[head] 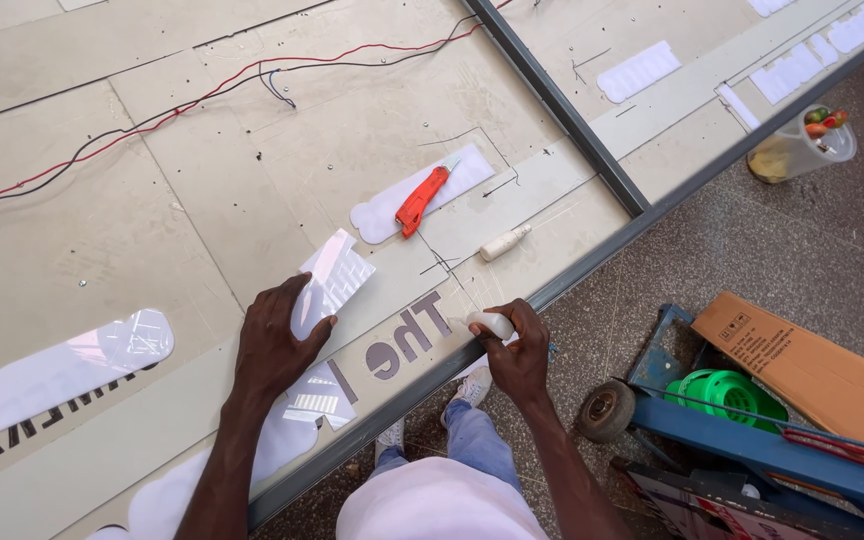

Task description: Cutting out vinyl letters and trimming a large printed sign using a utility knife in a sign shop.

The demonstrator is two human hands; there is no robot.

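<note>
Head view: the left hand point(274, 345) presses flat, fingers apart, on a clear plastic sheet point(330, 285) at lower centre of the desk point(202, 190), while the right hand point(517, 350) has its grip clamped on a small white tube point(492, 323) at the desk's edge. Just above lie an orange box cutter point(422, 200) and a second white tube point(504, 243); red and black wires point(152, 115) cross the upper left.

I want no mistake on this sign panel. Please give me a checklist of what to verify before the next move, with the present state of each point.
1. Left hand flat on the clear acrylic piece: ok.
2. Right hand holds the small white tube: ok.
3. Tube tip at the panel's edge, by the dark cut letters: ok.
4. Orange utility knife lies apart from both hands: ok; blade out or in: cannot tell.
5. Red and black wires away from the hands: ok.
6. Second white tube capped: cannot tell.
</note>
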